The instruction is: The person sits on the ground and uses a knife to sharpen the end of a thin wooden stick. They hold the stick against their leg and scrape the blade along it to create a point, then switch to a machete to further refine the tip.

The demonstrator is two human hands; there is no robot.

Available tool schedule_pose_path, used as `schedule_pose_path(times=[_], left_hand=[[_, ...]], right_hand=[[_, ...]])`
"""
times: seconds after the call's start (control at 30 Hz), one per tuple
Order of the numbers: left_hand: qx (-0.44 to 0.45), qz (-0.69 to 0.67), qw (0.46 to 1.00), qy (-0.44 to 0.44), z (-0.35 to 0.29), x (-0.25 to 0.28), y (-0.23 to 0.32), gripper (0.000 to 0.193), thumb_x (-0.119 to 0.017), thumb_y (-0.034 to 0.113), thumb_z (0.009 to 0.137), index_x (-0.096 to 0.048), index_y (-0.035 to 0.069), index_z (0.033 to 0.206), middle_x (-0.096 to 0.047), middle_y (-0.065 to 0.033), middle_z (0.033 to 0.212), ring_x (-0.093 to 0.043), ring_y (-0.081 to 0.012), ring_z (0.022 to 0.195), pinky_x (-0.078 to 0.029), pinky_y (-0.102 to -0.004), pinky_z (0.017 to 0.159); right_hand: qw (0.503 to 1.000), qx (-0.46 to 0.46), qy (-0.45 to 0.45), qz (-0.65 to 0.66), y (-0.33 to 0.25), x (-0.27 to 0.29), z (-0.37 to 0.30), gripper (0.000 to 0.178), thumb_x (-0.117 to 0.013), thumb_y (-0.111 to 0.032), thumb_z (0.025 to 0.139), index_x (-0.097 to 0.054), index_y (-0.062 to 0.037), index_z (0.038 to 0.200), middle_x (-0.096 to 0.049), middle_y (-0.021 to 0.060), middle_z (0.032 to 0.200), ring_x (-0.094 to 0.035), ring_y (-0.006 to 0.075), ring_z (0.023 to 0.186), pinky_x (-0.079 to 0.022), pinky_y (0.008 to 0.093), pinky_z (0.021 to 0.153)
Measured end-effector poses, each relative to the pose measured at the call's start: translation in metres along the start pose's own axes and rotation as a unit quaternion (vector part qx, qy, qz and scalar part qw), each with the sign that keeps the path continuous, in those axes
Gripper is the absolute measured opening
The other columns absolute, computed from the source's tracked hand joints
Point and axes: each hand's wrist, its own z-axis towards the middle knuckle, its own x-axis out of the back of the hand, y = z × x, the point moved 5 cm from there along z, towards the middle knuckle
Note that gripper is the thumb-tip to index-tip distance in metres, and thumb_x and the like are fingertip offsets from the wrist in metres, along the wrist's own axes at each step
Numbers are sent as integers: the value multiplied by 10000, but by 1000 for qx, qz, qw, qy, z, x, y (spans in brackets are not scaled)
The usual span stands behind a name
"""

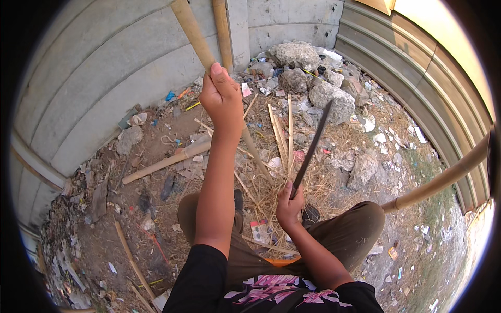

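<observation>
My left hand [222, 96] is wrapped round a bamboo pole [193, 31], raised in front of me. The pole slants from the upper left down past my wrist, and its lower end reaches the straw-covered ground between my feet. In my right hand [288, 208] is a machete [312, 148], its long dark blade pointing up and away to the right, apart from the pole. Split bamboo strips [290, 130] and pale shavings [266, 201] lie on the ground just beyond the blade.
A thick bamboo piece [167, 163] lies on the left, and another pole [443, 180] slants beside my right knee. Rubble chunks [331, 101] and litter are heaped at the back. A concrete panel wall [120, 57] and a corrugated metal fence [407, 68] enclose the corner.
</observation>
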Motion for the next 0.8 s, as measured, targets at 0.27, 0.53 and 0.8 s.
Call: schedule_pose_path(times=[0.27, 0.53, 0.8], left_hand=[[-5, 20, 1000, 21, 5, 16, 4, 429, -429, 372, 1078, -469, 60, 786, -412, 19, 586, -393, -54, 489, -329, -246, 448], [-20, 21, 999, -19, -3, -13, 37, 416, -424, 410, 1074, -408, 101, 796, -310, 52, 586, -284, -37, 432, -232, -233, 390], [17, -33, 996, -78, 10, -27, 4, 410, -431, 421, 1070, -415, 98, 818, -342, 39, 627, -282, -41, 431, -228, -239, 391]], right_hand=[[971, -14, -55, -232, -35, 12, 36, 421, -586, -331, 1010, -538, -27, 723, -476, 35, 553, -492, 159, 485, -382, 366, 491], [986, 138, 41, 88, -137, 29, 41, 377, -445, -271, 1079, -408, -73, 760, -422, -2, 579, -430, 89, 509, -364, 256, 489], [970, -89, -99, -202, 88, -4, -26, 371, -575, -300, 1014, -552, -7, 787, -523, 90, 582, -512, 181, 518, -412, 373, 515]])
